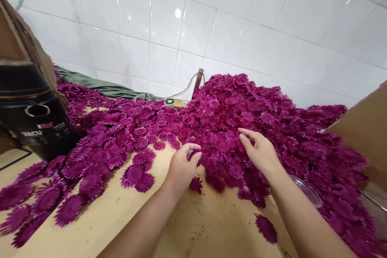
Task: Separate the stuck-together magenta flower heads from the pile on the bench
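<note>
A big heap of magenta flower-shaped pieces (254,109) covers the middle and right of the pale tabletop (205,225). My left hand (184,165) is at the heap's near edge, thumb and index finger curved toward each other with a magenta piece showing between or behind them; whether it is gripped cannot be made out. Over the heap's front, my right hand (260,149) has its thumb and index finger slightly apart, with nothing visible held. One loose flower piece (196,184) lies just below my left hand, and another (266,228) lies near my right forearm.
A black vacuum bottle (36,117) stands at the left by torn cardboard (30,36). More flower pieces (96,157) spread across the left. Green cloth (102,84) runs along the tiled wall (136,24). A clear round lid (306,191) and a cardboard box (363,133) are at the right.
</note>
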The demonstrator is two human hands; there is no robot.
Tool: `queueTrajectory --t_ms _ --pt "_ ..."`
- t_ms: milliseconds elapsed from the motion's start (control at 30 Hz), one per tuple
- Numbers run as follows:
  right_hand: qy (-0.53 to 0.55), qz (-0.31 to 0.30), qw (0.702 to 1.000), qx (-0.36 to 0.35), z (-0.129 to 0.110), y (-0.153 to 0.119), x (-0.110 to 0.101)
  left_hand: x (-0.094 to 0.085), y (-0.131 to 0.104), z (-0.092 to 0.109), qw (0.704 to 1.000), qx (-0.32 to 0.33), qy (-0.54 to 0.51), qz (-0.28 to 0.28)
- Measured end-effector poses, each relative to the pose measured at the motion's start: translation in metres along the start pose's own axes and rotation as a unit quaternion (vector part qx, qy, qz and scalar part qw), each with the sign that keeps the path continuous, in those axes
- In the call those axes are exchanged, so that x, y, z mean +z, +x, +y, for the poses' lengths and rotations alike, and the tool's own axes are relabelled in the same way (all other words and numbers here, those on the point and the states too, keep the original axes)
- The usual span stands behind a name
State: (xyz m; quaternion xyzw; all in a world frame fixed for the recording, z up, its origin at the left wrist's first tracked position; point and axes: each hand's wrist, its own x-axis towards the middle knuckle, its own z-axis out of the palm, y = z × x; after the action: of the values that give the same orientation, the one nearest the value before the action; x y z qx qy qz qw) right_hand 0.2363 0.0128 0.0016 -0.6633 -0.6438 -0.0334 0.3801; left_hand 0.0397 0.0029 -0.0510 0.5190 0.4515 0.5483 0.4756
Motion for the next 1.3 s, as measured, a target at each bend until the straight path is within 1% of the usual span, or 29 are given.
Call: queueTrajectory --t_ms 100,167,233,300,333,400,467,533,667,733,800,867,933,967,1033,1067,1100,1133,1167,1233,1267,1300 --pt "-0.054 -0.018 0.998 0.004 0.019 -0.003 -0.031 0.001 -0.001 -0.002 0.999 0.007 0.044 -0.02" --pt "-0.105 -0.05 0.993 0.027 0.03 -0.008 -0.058 0.002 -0.001 -0.001 0.997 0.005 0.067 -0.024" --pt "-0.164 -0.115 0.977 0.07 0.04 -0.014 -0.085 0.002 -0.001 0.001 0.996 -0.003 0.079 -0.036" --pt "-0.217 -0.198 0.951 0.1 0.048 -0.021 -0.104 0.003 -0.002 0.002 0.994 -0.002 0.091 -0.052" --pt "-0.243 -0.237 0.935 0.104 0.051 -0.024 -0.11 0.003 -0.002 0.002 0.993 0.003 0.1 -0.057" --pt "-0.295 -0.294 0.904 0.1 0.057 -0.029 -0.113 0.004 -0.004 0.0 0.991 0.013 0.119 -0.063" --pt "-0.337 -0.322 0.879 0.098 0.06 -0.031 -0.108 0.005 -0.005 -0.003 0.99 0.018 0.127 -0.06" --pt "-0.363 -0.325 0.867 0.099 0.06 -0.031 -0.098 0.005 -0.006 -0.005 0.992 0.011 0.113 -0.052" --pt "-0.4 -0.308 0.859 0.081 0.055 -0.028 -0.083 0.006 -0.004 -0.004 0.997 -0.026 0.056 -0.038" --pt "-0.412 -0.302 0.857 0.066 0.055 -0.028 -0.079 0.007 -0.003 -0.002 0.998 -0.035 0.032 -0.034" --pt "-0.418 -0.304 0.855 0.053 0.059 -0.028 -0.081 0.008 -0.003 -0.001 0.999 -0.03 0.023 -0.033" --pt "-0.401 -0.316 0.859 0.044 0.067 -0.027 -0.087 0.008 -0.003 0.001 0.999 -0.023 0.02 -0.041" --pt "-0.381 -0.324 0.865 0.042 0.07 -0.024 -0.095 0.008 -0.004 0.002 0.998 -0.034 0.003 -0.056" --pt "-0.374 -0.309 0.873 0.041 0.068 -0.023 -0.099 0.008 -0.004 0.002 0.997 -0.044 -0.01 -0.064" --pt "-0.348 -0.242 0.905 0.034 0.053 -0.022 -0.101 0.009 -0.005 0.004 0.994 -0.066 -0.03 -0.08" --pt "-0.311 -0.202 0.928 0.024 0.041 -0.023 -0.097 0.01 -0.005 0.005 0.993 -0.075 -0.033 -0.087" --pt "-0.245 -0.185 0.952 0.016 0.026 -0.025 -0.09 0.011 -0.006 0.005 0.992 -0.08 -0.03 -0.093" --pt "-0.163 -0.196 0.967 0.005 0.011 -0.027 -0.079 0.011 -0.007 0.006 0.992 -0.079 -0.023 -0.095" --pt "-0.084 -0.221 0.972 0.005 -0.004 -0.031 -0.065 0.012 -0.008 0.005 0.993 -0.072 -0.014 -0.095" --pt "0.065 -0.3 0.951 0.023 -0.029 -0.037 -0.033 0.011 -0.01 0.003 0.995 -0.044 0.005 -0.089" --pt "0.136 -0.327 0.934 0.044 -0.037 -0.039 -0.017 0.011 -0.011 0.001 0.996 -0.024 0.011 -0.087" --pt "0.201 -0.363 0.907 0.07 -0.043 -0.041 -0.002 0.01 -0.011 -0.001 0.996 -0.005 0.015 -0.089"
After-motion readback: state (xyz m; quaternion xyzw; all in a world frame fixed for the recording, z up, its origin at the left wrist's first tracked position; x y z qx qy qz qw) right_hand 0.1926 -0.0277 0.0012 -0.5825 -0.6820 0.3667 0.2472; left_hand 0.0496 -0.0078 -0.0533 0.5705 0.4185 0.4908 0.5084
